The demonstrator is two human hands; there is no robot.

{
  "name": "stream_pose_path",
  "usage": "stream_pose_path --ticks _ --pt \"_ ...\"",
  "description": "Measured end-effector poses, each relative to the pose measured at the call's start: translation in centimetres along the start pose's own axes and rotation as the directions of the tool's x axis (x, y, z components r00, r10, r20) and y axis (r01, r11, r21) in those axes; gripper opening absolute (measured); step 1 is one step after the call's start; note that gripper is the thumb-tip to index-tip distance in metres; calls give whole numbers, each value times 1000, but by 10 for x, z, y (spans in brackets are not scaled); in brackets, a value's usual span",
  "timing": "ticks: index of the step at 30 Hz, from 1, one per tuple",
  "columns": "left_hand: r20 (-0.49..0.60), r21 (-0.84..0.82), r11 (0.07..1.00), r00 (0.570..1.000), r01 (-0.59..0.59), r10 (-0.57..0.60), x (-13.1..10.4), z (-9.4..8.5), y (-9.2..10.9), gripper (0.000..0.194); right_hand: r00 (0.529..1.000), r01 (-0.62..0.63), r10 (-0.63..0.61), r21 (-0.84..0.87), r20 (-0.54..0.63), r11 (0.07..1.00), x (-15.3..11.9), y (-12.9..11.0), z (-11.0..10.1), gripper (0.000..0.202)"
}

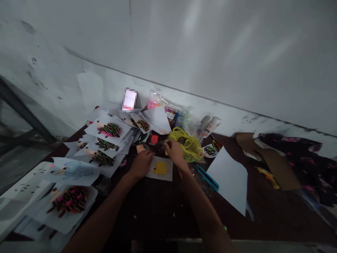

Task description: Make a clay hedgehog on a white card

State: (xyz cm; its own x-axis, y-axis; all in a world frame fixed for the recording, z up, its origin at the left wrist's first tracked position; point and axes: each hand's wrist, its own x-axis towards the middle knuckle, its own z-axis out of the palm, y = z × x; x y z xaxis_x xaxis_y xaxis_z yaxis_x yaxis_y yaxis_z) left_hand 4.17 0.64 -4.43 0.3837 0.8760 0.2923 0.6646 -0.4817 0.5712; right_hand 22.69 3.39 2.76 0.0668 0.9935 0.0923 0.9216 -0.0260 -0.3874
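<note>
A small white card with a yellow animal shape (161, 168) lies on the dark table in front of me. My left hand (143, 163) rests at the card's upper left edge, its fingers bent together beside a peach-coloured paper piece (142, 147). What sits under those fingertips is hidden. Above the card's right side, my right hand (174, 151) has its fingers pinched near a small dark thing, too dim to name. A red object (154, 139) lies just beyond both hands. Touching distance to the right is a yellow mesh bag (193, 149) with dark striped pieces inside.
Stacked hedgehog picture cards (109, 130) fill the left side. Blue-handled scissors (207, 177), white paper sheets (229, 177) and a yellow cutter (268, 177) lie to the right. A lit phone (130, 99) and plastic packets (173, 105) stand along the wall.
</note>
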Motion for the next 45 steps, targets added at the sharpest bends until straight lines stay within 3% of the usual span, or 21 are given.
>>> stream_pose_path --ticks 3,7,14,19,24,30,33,36,38,41,45 --pt "52 39 999 999 -18 16 0 0 -1 32 998 43 -50 -153 -39 987 6 -8 -3 27" --pt "57 51 999 998 -13 10 0 -2 1 30 986 125 -145 -206 -84 971 22 -14 -2 28" --pt "46 56 998 999 -19 17 1 0 -1 27 974 225 -216 -279 63 934 47 -37 15 29" --pt "42 31 999 999 -28 27 1 1 -3 27 970 242 -217 -322 110 915 55 -39 9 38" --pt "16 60 998 1000 -6 5 -1 4 -3 31 994 108 -112 -327 8 939 45 -24 -6 41" --pt "-19 79 997 1000 10 -8 -2 9 -5 37 978 175 -196 -227 -75 958 15 -9 -11 33" --pt "-15 69 998 1000 9 -8 -3 9 -6 39 954 174 -203 -143 -222 974 8 5 -12 24" --pt "-15 53 999 1000 7 -6 -3 5 0 38 910 87 -88 -20 -406 996 8 24 -22 19" --pt "-28 46 999 1000 -4 6 -1 2 8 37 882 52 -40 11 -469 999 9 36 -32 17" --pt "-59 57 997 997 -47 50 10 -2 22 37 867 43 -47 -19 -496 999 7 44 -48 18" --pt "-68 170 984 995 -55 68 36 -2 29 38 862 41 -113 -155 -495 987 -3 36 -60 24"
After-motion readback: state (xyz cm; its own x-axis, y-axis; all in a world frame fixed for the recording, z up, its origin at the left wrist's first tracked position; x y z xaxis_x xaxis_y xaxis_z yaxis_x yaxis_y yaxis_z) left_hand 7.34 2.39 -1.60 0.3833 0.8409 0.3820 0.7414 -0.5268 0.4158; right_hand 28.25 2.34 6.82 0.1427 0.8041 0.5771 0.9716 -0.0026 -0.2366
